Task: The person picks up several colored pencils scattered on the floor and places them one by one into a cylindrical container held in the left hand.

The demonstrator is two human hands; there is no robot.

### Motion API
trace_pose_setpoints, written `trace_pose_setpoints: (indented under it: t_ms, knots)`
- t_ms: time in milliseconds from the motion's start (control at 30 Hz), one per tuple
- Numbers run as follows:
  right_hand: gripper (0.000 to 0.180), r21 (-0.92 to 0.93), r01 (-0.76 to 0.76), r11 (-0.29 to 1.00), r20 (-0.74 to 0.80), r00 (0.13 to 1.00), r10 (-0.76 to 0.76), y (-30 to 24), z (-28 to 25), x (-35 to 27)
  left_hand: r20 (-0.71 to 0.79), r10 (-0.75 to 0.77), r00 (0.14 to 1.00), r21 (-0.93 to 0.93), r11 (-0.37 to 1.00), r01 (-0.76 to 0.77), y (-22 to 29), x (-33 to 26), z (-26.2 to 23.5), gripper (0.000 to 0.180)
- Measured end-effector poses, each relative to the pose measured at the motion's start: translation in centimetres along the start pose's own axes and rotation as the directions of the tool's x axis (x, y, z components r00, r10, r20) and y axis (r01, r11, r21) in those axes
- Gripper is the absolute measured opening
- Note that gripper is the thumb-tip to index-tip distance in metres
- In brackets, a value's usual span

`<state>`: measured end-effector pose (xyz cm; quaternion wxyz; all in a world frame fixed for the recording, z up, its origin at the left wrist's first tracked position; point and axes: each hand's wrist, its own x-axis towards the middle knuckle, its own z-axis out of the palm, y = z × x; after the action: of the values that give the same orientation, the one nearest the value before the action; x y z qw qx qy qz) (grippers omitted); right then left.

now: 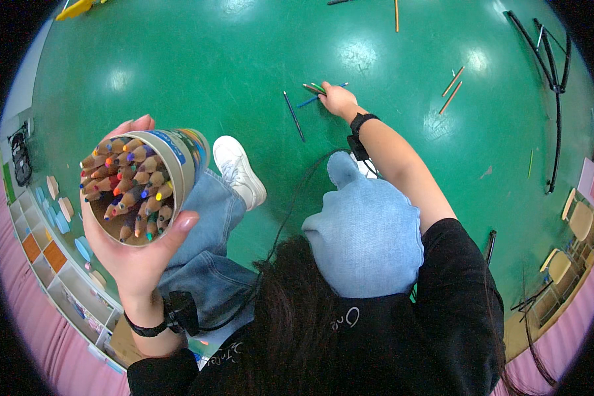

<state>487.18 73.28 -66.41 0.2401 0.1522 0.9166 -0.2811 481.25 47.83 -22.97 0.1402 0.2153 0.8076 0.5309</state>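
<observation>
1. I see the round tin (pixel 178 158) packed with coloured pencils (pixel 129 188), tipped toward the camera at lower left.
2. My left hand (pixel 135 254) is wrapped around that tin, holding it.
3. My right hand (pixel 338 100) reaches out to the green floor (pixel 198 66), fingers closed on loose pencils (pixel 313 88).
4. A dark blue pencil (pixel 294 115) lies just beside; two orange pencils (pixel 452 89) lie well apart.

Pencils (pixel 135 191) in tube (pixel 181 155) at left, loose pencils (pixel 313 89) on floor (pixel 244 59) ahead
</observation>
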Motion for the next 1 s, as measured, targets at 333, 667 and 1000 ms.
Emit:
trace_pose_setpoints:
  t_ms: [333,667,1000]
  knots:
    - [0.038,-0.131,-0.136,0.982,-0.224,0.969,0.104,3.4,1.5,-3.7,0.03,-0.002,1.0,-0.004,1.0,0.002,0.0,-0.3,-0.6,0.087]
    - [0.022,-0.093,-0.087,0.992,-0.097,0.992,0.078,0.8,1.4,-2.6,0.044,-0.011,0.999,0.015,1.0,0.011,0.1,-0.8,-1.0,0.088]
    - [0.027,-0.004,0.387,0.922,0.109,0.917,-0.384,-5.6,4.6,-3.9,0.033,0.011,0.999,0.022,1.0,-0.012,0.1,-1.0,-1.4,0.088]
